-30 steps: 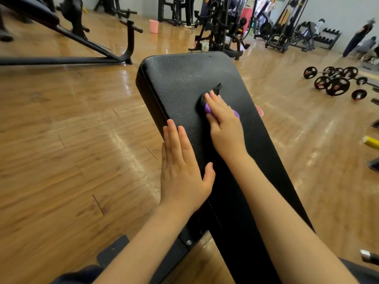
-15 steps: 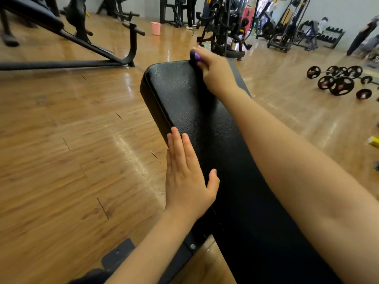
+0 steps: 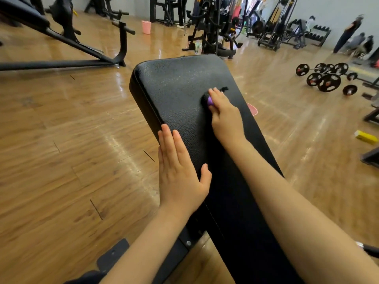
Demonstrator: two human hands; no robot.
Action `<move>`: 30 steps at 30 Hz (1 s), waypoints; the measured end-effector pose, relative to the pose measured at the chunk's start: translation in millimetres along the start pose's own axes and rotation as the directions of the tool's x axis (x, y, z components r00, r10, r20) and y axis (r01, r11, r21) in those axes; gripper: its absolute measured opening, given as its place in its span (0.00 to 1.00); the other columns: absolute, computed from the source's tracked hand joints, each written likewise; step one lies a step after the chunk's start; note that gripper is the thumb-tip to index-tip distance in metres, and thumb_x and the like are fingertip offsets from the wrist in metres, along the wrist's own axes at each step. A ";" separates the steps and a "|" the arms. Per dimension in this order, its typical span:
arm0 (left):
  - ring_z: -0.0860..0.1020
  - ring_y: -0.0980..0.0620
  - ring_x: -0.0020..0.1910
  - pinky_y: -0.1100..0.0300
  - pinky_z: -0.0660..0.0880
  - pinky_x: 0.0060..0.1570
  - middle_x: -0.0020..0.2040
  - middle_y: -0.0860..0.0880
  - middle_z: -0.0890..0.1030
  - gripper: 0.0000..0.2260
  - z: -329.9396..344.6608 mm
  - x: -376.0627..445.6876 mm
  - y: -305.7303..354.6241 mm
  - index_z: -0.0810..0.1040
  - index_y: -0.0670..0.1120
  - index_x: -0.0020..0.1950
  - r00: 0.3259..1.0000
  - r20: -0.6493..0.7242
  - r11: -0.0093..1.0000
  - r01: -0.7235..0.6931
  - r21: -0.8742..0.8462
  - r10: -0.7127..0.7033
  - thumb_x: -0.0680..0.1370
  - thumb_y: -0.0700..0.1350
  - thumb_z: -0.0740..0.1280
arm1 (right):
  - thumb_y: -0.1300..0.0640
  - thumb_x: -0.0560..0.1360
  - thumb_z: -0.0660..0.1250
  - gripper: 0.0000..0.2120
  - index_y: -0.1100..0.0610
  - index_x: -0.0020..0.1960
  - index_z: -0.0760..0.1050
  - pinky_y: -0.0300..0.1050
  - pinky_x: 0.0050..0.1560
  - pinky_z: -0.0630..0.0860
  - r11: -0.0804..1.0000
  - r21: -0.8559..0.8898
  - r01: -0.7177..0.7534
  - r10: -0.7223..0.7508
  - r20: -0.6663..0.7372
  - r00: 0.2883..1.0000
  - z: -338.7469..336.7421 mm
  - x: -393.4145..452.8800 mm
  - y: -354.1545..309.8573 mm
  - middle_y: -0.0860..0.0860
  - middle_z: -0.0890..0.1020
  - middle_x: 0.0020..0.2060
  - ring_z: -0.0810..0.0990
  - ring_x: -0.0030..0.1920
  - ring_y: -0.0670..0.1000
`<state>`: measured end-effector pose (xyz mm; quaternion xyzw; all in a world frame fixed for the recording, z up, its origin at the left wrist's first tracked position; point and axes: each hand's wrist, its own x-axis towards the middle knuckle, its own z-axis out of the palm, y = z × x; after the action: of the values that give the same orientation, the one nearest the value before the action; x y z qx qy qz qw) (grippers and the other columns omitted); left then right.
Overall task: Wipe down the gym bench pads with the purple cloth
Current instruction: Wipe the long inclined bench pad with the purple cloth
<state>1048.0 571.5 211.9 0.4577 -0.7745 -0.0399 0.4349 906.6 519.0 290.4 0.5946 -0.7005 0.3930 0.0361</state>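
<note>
My right hand presses the purple cloth against the black bench pad, fingers curled over it, only a small fold showing beyond the fingertips; my left hand lies flat, fingers straight and together, on the pad's left edge; weight plates lie well apart on the wooden floor; a pink bucket stands far behind.

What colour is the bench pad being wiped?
Black, with a pebbled texture: bench pad, head view.

Right hand presses purple cloth on bench pad — left hand flat.
</note>
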 end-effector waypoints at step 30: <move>0.54 0.35 0.73 0.43 0.45 0.71 0.73 0.31 0.61 0.39 5.8 -25.0 40.1 0.61 0.30 0.71 0.975 0.213 0.915 -0.143 0.376 0.065 0.69 0.51 0.69 | 0.68 0.77 0.59 0.21 0.57 0.69 0.68 0.22 0.64 0.52 0.863 0.151 -0.482 0.499 -0.113 0.859 -35.5 -218.5 85.4 0.48 0.69 0.69 0.62 0.71 0.46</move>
<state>1022.0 611.4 210.8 0.4865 -0.8294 0.0929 0.2583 881.7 714.6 158.3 0.3666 -0.7999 0.4726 -0.0483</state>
